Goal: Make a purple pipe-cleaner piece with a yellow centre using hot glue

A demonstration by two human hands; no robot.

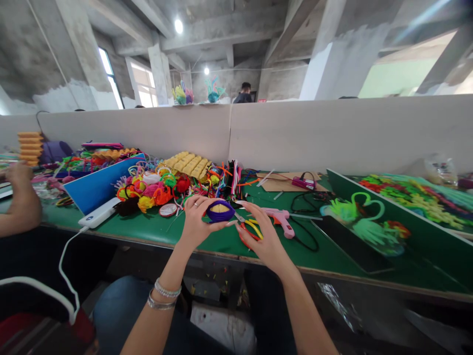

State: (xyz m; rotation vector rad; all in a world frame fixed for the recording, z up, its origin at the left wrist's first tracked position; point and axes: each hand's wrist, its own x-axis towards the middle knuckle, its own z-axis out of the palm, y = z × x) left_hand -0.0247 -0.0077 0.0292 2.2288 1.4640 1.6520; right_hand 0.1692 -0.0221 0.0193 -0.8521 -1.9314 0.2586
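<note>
My left hand (199,217) grips a small oval piece wound in purple fuzzy stem (220,217), with a pale yellow middle showing. Its thumb runs under the near edge while the fingers curve behind the left side. At the right of this piece is my right hand (261,234), fingers and thumb spread apart; its thumb tip comes close to the purple rim, and I cannot tell if they touch. Scissors with yellow and red handles (254,228) lie on the green table, partly hidden by my right hand. Just beyond them rests a pink hot glue gun (283,220).
Colourful fuzzy stems and pompoms (157,190) pile up at the left beside a blue board (105,180) and white power strip (99,213). At right are a dark flat panel (351,245) and green swan-like figures (373,227). Another person's arm (22,197) reaches in at far left.
</note>
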